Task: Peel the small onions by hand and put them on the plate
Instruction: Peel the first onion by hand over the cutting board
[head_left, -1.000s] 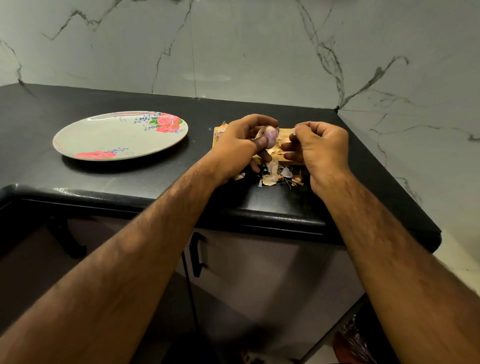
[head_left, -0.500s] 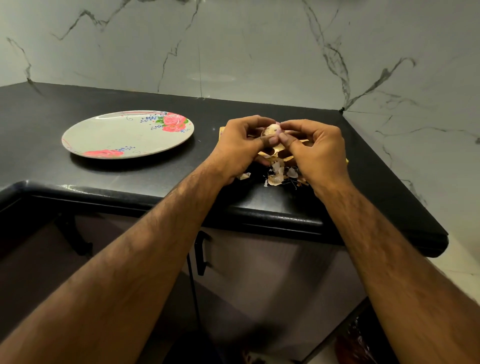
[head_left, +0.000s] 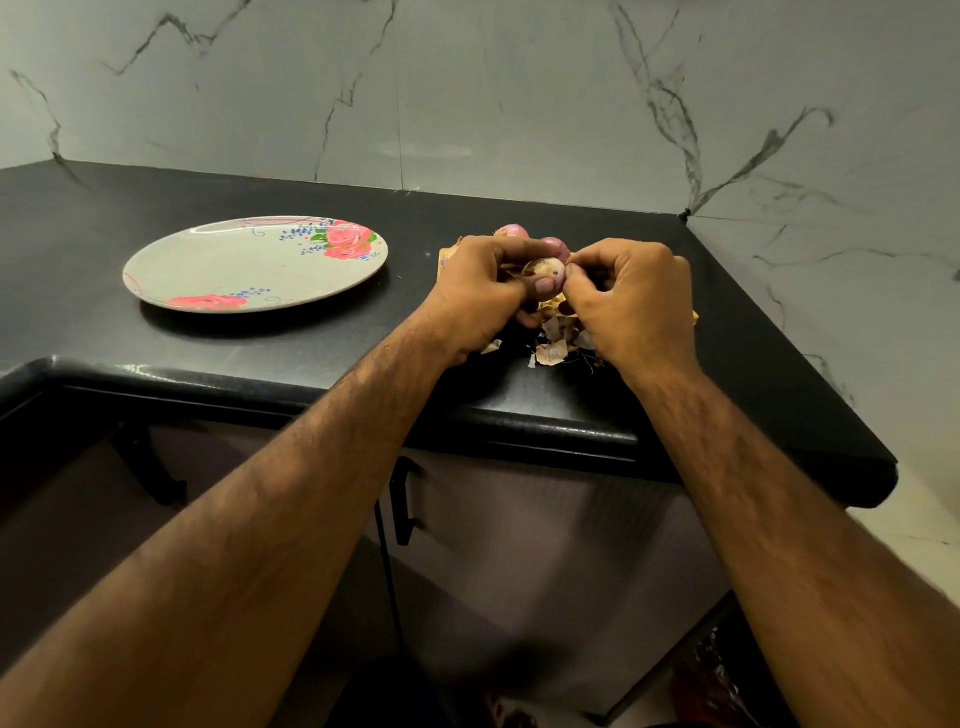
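1. Plainly, the peeling step was in hand: the left hand (head_left: 478, 291) held a small onion (head_left: 545, 270) just above the desk (head_left: 311, 343). Its grip was curled round the bulb, with the thumb pressed on the near side.
2. The right hand (head_left: 634, 301) met the bulb from the other side. Its grip was narrow, thumb and fingertip pinched at the onion's edge, seemingly on a flap of skin, though the flap itself was too small to make out.
3. The bulb showed pale patches beside pinkish cover, so I judged it partly peeled and not ready.
4. Two pink onions (head_left: 511, 230) lay just behind the hands, apparently unpeeled. Loose peels (head_left: 553, 348) lay on the desk beneath the hands, near the front edge.
5. The plate (head_left: 208, 270) sat well apart to the left with no onion visible on it, so the task looked early.
6. The next move would call for drawing the pinched skin away while the left hand turned the bulb. After the rest was stripped, the clean onion would need carrying leftward to the plate.
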